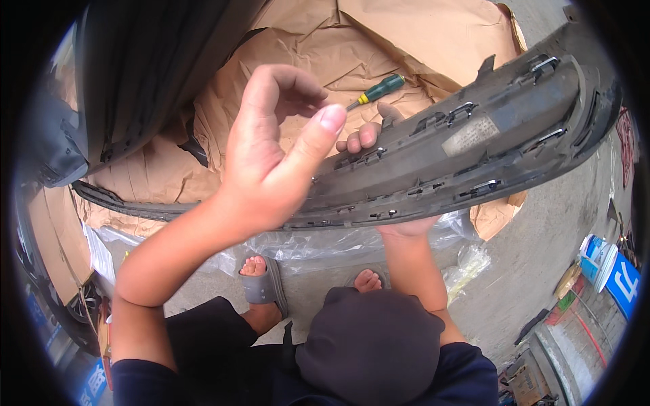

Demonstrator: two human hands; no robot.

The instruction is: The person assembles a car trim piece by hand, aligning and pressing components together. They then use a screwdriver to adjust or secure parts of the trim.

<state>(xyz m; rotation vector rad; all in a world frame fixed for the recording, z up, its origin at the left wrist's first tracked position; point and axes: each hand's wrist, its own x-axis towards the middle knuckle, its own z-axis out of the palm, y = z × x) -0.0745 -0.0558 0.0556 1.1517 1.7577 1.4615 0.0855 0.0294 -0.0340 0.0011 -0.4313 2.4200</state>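
A long, curved black plastic car bumper piece [406, 159] stretches from the left to the far right, tilted up at its right end. Metal clips line its edges, and a pale label sits on its inner face. My right hand [406, 225] grips it from below, with fingertips showing over the far edge and the palm mostly hidden behind the piece. Raised in front of the bumper piece, my left hand [274, 152] has loosely curled fingers and its thumb apart; nothing shows in it. Just beyond the left thumb is a screwdriver [382, 88] with a green and yellow handle, its tip hidden.
Crumpled brown paper [305, 40] covers the area behind the piece. A large dark panel [162, 61] stands at upper left. Clear plastic sheeting [318, 247] lies near my feet. At right are a blue and white bucket [598, 260] and assorted items on the concrete floor [501, 291].
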